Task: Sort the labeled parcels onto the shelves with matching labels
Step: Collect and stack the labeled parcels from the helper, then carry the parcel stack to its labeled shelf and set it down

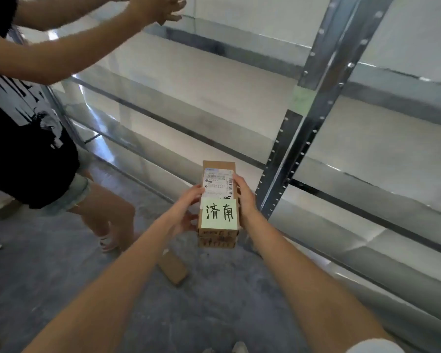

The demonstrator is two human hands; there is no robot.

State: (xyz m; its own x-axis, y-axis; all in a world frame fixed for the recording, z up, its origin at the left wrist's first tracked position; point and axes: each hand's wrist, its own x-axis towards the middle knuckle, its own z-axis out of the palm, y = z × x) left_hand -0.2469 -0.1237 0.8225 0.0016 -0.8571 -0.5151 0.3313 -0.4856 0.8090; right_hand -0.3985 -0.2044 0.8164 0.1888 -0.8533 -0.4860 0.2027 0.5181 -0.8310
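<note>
Left hand [186, 212] and right hand [245, 200] clasp brown cardboard parcel [218, 197]; green handwritten note [219, 214] on top.

Head view; faces down-forward; near shelving [316, 103]

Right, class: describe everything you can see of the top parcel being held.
The top parcel is a small brown cardboard box, held level between both hands, left and right. A white printed shipping label with barcode covers its far half; a pale green note with two handwritten characters covers the near half. It rests on another box.
</note>
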